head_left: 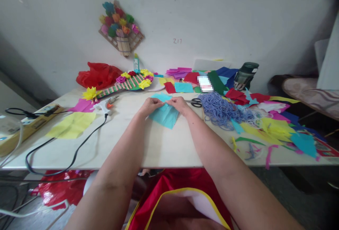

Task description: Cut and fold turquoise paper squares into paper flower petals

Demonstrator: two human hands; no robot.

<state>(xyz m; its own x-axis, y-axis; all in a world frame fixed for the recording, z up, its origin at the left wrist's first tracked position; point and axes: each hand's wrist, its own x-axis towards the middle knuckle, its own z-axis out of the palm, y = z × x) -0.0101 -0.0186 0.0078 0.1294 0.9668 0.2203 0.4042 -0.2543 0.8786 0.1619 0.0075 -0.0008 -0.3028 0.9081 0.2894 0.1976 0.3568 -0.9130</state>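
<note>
This looks like a craft corner in a home. A white table (pixel 159 145) is covered with colored paper scraps (pixel 275 127), a glue gun (pixel 107 104) and scissors (pixel 195 102). Paper flowers (pixel 119 23) hang on the wall.

The teal paper (pixel 165 116) is a thin sheet of crepe-like tissue lying flat on the pale table, turned cornerwise so one point aims toward the person. Its far edge is lifted and creased, folded over on itself. It lies near the table's middle, left of the scissors and the blue yarn, apart from both.
</note>
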